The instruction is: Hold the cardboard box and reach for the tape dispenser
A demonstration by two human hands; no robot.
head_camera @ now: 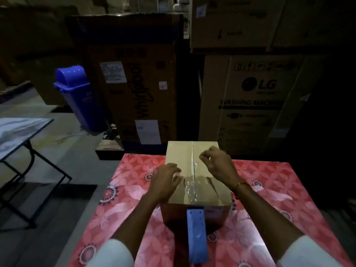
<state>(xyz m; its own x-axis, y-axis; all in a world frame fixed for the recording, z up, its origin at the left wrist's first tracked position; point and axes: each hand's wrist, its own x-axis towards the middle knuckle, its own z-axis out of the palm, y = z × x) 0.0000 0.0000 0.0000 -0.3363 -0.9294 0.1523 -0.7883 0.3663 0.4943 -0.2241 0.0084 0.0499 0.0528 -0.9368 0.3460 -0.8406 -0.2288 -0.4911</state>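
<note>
A closed cardboard box [180, 157] stands on a table with a red flowered cover [269, 199]. Clear tape [191, 186] runs along the near half of its top seam. A blue tape dispenser [197, 236] leans against the box's near side. My left hand [164, 183] rests on the left top flap, its bent fingers touching the cardboard beside the tape. My right hand [218, 163] hovers just above the right flap with loosely curled fingers. Its fingertips are close to the tape's far end, and I see nothing held in it.
Large appliance cartons [256, 105] are stacked right behind the table, and another tall carton [146, 93] stands left of them. A blue swing-lid bin [77, 95] stands on the floor at the left. A folding table [17, 135] is at the far left.
</note>
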